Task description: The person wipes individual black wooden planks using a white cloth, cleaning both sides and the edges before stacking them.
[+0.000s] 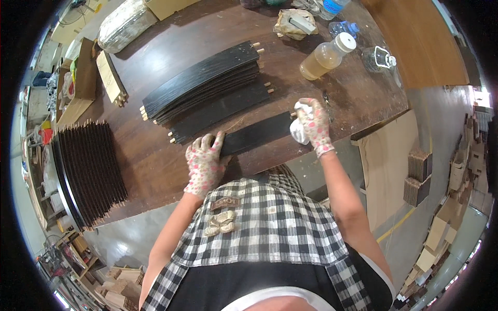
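A black wooden slat [257, 136] with a pale dowel peg at its right end lies near the front edge of the brown table. My left hand [205, 159], in a flower-patterned glove, is closed on the slat's left end. My right hand [315, 127], gloved alike, grips a white cloth [299, 131] against the other end. Just behind lies another black slat [220, 111], partly beneath or beside a stack of black slats [202, 75] whose pegs stick out at both ends.
At the left edge of the table [148, 181] stands a long row of black slats [88, 171]. A bottle of yellowish liquid [320, 61] is beyond my right hand, near a clear bottle [377, 59] and a crumpled pad [294, 24]. A wrapped bundle [126, 25] lies far left.
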`<state>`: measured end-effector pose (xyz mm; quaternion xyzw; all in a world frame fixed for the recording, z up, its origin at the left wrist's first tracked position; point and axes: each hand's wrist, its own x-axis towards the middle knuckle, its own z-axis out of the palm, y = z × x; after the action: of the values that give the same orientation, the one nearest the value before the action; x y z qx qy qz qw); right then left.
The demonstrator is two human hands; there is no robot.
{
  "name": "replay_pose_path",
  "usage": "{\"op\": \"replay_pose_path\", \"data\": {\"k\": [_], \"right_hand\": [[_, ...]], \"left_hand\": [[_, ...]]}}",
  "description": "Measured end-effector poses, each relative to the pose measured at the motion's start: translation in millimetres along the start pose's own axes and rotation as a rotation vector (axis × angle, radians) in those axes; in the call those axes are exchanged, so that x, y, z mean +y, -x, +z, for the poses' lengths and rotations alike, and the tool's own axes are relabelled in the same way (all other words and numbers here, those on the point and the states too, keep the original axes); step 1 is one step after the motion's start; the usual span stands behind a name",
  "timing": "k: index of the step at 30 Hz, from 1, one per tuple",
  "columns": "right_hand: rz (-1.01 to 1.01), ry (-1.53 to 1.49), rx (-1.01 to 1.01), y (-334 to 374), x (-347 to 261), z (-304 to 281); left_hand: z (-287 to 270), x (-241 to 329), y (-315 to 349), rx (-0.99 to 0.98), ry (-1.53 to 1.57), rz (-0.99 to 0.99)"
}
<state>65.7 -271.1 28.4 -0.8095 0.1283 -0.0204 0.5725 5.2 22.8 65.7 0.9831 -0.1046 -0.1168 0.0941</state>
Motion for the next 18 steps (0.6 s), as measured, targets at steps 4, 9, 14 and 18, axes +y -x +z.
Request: {"op": "replay_pose_path", "data": {"k": [4, 9, 14, 18], "right_hand": [[0.007, -0.002, 0.081, 0.9, 25.4, -23.6], [-0.284, 0.313, 0.009, 25.4, 9.7, 0.8], [-0.263, 0.464, 0.021, 28.1, 4.1, 12.9], [-0.203, 0.573, 0.140, 28.0, 9.3, 21.6]], "left_hand": [[-37.6, -7.6, 8.2, -0.167, 0.016, -0.040], [-22.1, 34.2, -25.6, -0.142, -0.008, 0.214], [26.4, 52.5, -46.6, 0.112, 0.095, 0.408], [27.5, 55.8, -46.3, 0.094, 0.112, 0.394]]}}
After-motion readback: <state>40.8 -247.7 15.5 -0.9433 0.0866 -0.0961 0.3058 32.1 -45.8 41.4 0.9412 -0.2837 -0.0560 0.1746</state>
